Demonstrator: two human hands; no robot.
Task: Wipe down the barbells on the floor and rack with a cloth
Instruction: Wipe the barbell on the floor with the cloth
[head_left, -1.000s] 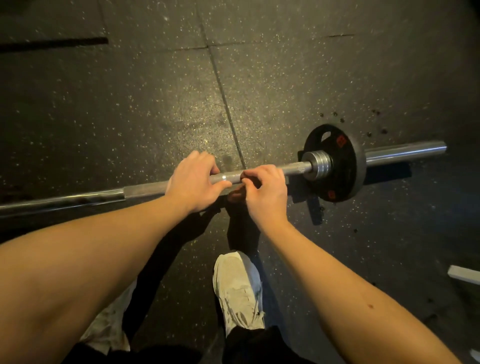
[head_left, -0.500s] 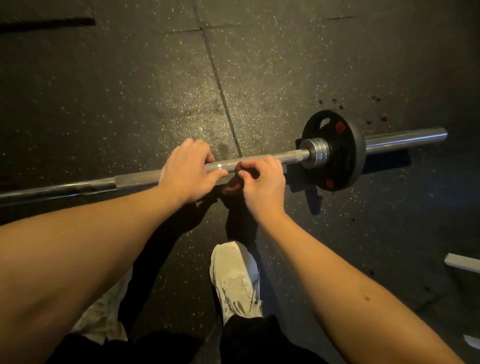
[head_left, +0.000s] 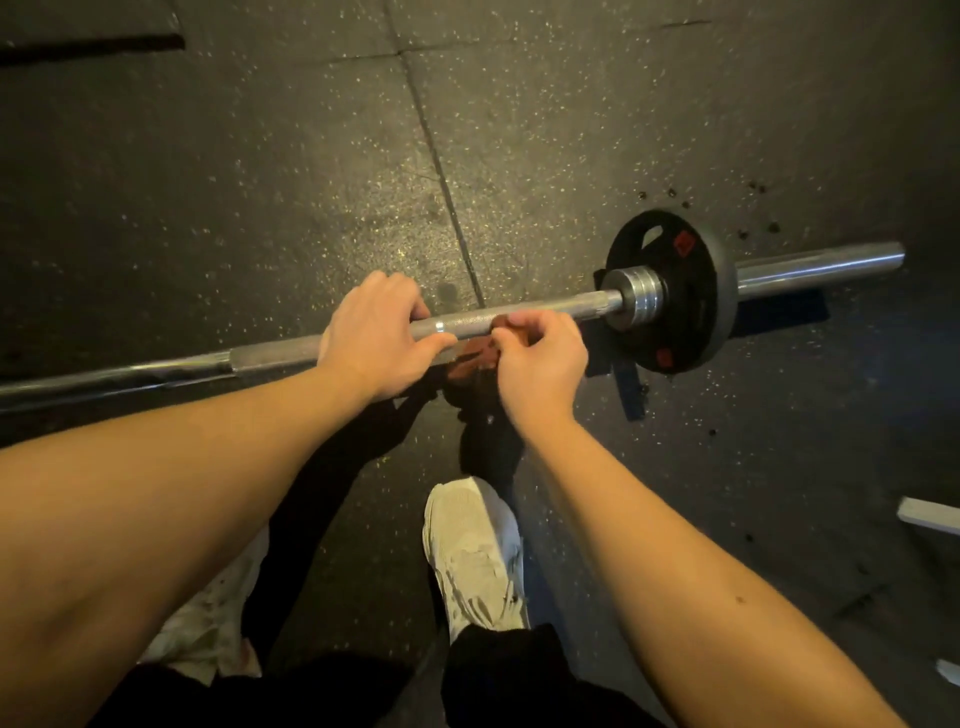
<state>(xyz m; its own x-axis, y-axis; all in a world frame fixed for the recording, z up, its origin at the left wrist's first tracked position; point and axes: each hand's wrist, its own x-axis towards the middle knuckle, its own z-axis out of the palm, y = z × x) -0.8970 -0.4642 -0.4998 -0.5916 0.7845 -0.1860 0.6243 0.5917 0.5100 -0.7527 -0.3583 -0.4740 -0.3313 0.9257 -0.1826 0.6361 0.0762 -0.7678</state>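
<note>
While the left hand (head_left: 374, 338) curls its fingers (head_left: 387, 291) round the knurled steel barbell (head_left: 545, 307) on the speckled rubber floor (head_left: 260, 182), the right hand (head_left: 543, 361) pinches a rust-red cloth (head_left: 470, 357) beneath it. I'd wrap it fully before sliding toward three o'clock.

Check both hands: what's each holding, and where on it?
The left hand grips the barbell on its knurled shaft. The right hand pinches a reddish cloth at the shaft; which part of the cloth cannot be told.
</note>
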